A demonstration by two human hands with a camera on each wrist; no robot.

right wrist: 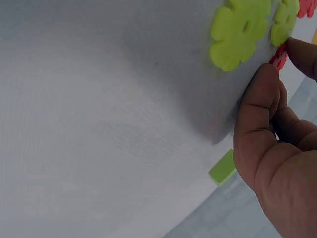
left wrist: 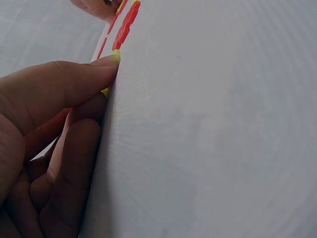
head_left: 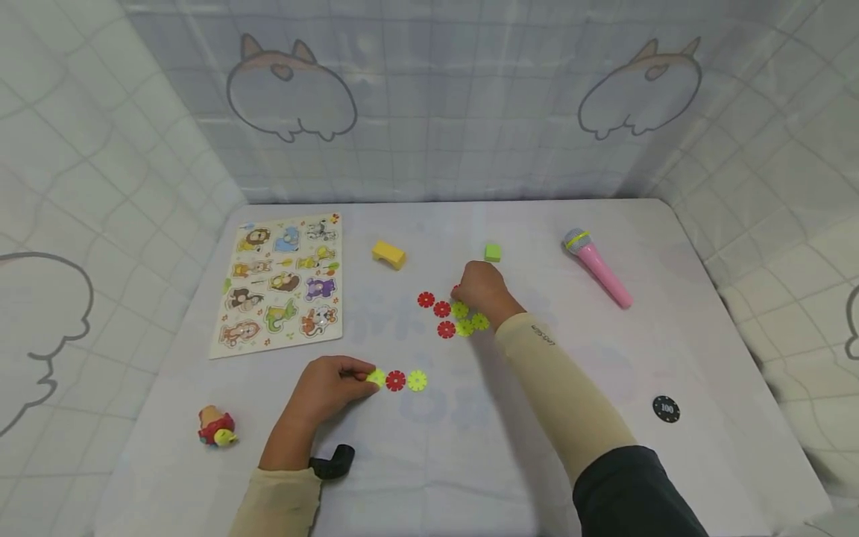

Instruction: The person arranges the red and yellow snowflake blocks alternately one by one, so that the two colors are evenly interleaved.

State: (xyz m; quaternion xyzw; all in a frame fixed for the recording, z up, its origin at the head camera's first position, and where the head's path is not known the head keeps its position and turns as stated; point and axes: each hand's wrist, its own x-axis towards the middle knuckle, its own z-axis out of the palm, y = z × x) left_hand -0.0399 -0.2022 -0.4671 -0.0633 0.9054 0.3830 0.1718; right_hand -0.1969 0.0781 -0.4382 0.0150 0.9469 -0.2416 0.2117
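The right hand point(head_left: 482, 289) covers most of a red flower disc point(head_left: 455, 291) under its fingertips; only an edge shows. The left hand point(head_left: 329, 388) hides part of the yellow-green disc point(head_left: 376, 378) at its fingertips. The black chip point(head_left: 666, 409), well right of both hands, bears print too small to read surely.

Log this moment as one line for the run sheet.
left hand: pinches green end of flower-disc row | right hand: pinches red disc at loose disc cluster | table: puzzle board, pink microphone
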